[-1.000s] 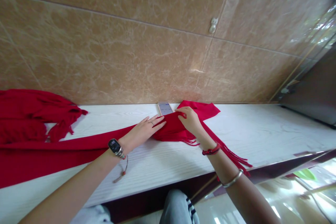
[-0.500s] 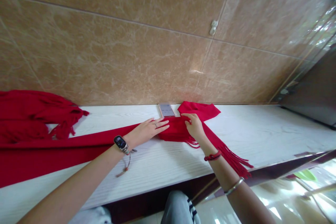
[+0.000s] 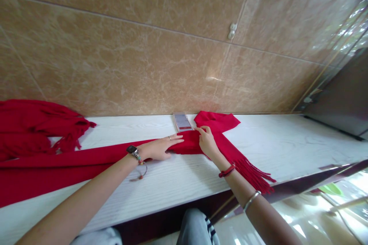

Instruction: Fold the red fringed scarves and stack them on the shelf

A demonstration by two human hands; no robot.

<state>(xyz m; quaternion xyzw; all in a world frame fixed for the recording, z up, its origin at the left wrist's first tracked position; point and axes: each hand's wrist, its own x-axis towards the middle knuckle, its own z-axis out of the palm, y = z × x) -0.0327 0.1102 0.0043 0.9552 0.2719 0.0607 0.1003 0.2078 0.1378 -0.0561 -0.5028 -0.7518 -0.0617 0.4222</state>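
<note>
A long red scarf (image 3: 94, 157) lies stretched along the white bench. Its right end is folded into a narrow strip, and a fringe fans out past my right forearm. My left hand (image 3: 161, 147) rests on the folded part with fingers stretched out flat. Beside it, my right hand (image 3: 207, 142) is bent inward, thumb and fingertips closed at the scarf's upper edge. Just beyond the fabric sits a phone (image 3: 183, 123), its screen facing up and its lower end close to the scarf. A folded red cloth piece (image 3: 217, 121) lies by the wall, behind my right hand.
More red fringed scarves (image 3: 40, 128) are heaped at the far left. The white bench (image 3: 276, 138) runs along a brown marble-tiled wall (image 3: 129, 65), with a small white hook (image 3: 232, 30) on it. A dark panel (image 3: 345, 95) stands at the right end.
My right hand has moved slightly left along the scarf's upper edge. My left hand has shifted a little down, and more of the phone's lower end shows.
</note>
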